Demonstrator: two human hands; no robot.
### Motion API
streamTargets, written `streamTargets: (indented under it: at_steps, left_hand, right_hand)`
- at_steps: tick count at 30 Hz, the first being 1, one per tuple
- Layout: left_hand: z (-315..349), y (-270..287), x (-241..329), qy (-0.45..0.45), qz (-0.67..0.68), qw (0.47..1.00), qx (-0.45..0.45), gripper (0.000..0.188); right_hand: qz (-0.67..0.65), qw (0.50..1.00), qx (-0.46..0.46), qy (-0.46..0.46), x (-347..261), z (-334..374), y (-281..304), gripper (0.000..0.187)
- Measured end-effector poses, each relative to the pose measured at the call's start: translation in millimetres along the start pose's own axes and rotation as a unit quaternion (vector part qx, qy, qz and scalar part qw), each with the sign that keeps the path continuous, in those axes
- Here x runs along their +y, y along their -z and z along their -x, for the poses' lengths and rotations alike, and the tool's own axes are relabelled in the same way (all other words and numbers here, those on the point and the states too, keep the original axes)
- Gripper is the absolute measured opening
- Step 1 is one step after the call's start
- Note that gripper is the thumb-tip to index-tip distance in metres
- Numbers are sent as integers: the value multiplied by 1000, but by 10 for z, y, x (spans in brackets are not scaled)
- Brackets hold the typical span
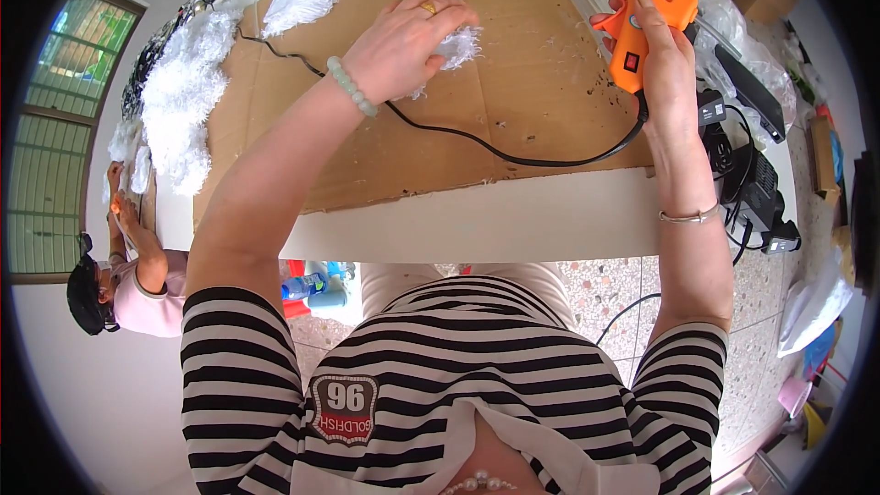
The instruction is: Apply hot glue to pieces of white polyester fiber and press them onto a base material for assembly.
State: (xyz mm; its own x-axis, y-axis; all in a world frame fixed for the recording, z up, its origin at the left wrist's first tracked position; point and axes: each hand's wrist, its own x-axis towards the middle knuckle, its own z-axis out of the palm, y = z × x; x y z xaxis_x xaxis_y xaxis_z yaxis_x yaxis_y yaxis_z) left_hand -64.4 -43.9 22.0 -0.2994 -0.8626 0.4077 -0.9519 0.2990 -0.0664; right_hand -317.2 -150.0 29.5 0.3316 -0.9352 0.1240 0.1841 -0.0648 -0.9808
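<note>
My right hand (671,69) is wrapped round the handle of an orange hot glue gun (629,41), lifted over the right edge of the cardboard. The gun's nozzle end lies toward the top of the view. From its handle a black cord (513,161) runs left across the cardboard and passes under my left wrist. My left hand (403,48), its fingers curled, holds a small white fluffy piece (462,46) against the cardboard sheet (550,82). The palm and fingertips partly hide that piece.
White fluffy tinsel-like pieces (188,82) are heaped along the left side. Clear plastic bags (738,46) and black power adapters (756,188) lie to the right. Another person (147,293) works at the far left. A blue bottle (304,285) stands below the white table edge (458,220).
</note>
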Motion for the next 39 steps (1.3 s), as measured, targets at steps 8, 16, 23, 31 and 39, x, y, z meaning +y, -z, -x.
streamTargets:
  at_steps: [8, 16, 23, 31, 39]
  left_hand:
    - [14, 6, 8, 18, 25, 991, -132, 62]
    - [0, -47, -32, 19, 49, 997, -48, 64]
    - [50, -63, -40, 25, 75, 995, -64, 66]
    - [94, -95, -38, 50, 44, 998, -11, 63]
    - [135, -81, -7, 48, 35, 998, -21, 60]
  right_hand:
    - [7, 1000, -3, -6, 4, 6, -10, 38]
    - [9, 1000, -18, -9, 8, 12, -27, 38]
    - [17, 1000, -16, -13, 37, -3, -24, 39]
    - [26, 999, -32, 1, 25, 6, -28, 38]
    - [28, 999, -25, -6, 32, 23, -44, 39]
